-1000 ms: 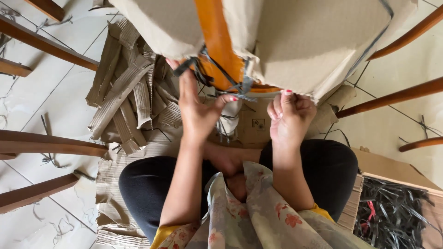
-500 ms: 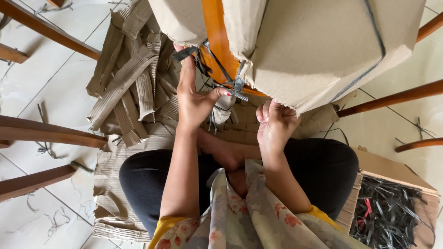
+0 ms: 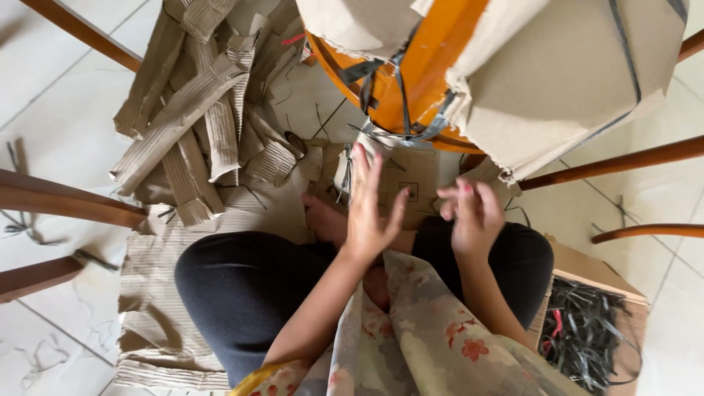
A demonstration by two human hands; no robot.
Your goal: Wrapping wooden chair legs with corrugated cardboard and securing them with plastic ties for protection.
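The fingers (image 3: 374, 172) of the left hand (image 3: 367, 213) are spreading apart, holding nothing, pointing toward twelve o'clock. The right hand (image 3: 473, 213) is hovering beside it, its fingers loosely curled and blurred, also holding nothing. The orange wooden frame wrapped in torn brown cardboard and grey plastic strapping (image 3: 425, 73) is lying just above both hands, toward twelve to one o'clock, its long axis running from seven to one o'clock. The left hand is sitting nearer to the loose strap ends (image 3: 396, 132) hanging at its lower edge. The person is sitting cross-legged on a flattened corrugated sheet (image 3: 154, 293) over a white tiled floor (image 3: 51, 73). Ripped cardboard strips (image 3: 198, 125) are piling up at ten o'clock, and a cardboard box of dark cut straps (image 3: 587, 334) is standing at four o'clock. Brown wooden legs (image 3: 66, 202) are ringing the spot.
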